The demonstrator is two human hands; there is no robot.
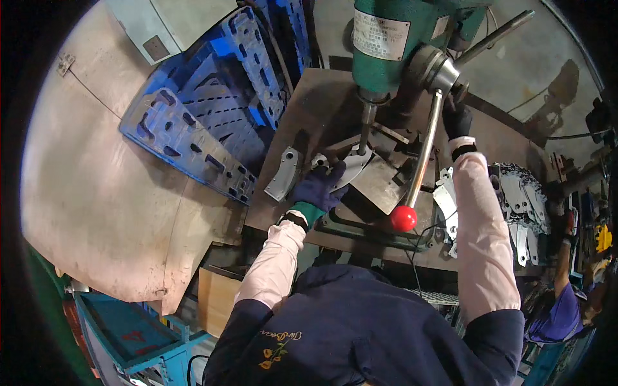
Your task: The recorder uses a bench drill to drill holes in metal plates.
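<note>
A green drill press (380,71) stands over the bench, its spindle (365,128) coming down onto a curved metal plate (353,170). My left hand (317,188), in a dark glove, grips the near left end of that plate, fingers against it. Up at the hub of the feed handle (443,72), my dark-gloved right hand (457,119) is closed round a lever, largely hidden by the hand. Another lever, ending in a red ball knob (403,219), slants toward me. Under the plate sits a metal fixture block (381,186). A similar curved plate (283,174) lies left of my left hand.
Several metal plates (447,202) and a larger heap of them (520,199) lie on the bench at the right. Blue plastic pallets (187,138) lean at the left beside a large pale panel (122,161). Another person in purple (559,315) is at the far right.
</note>
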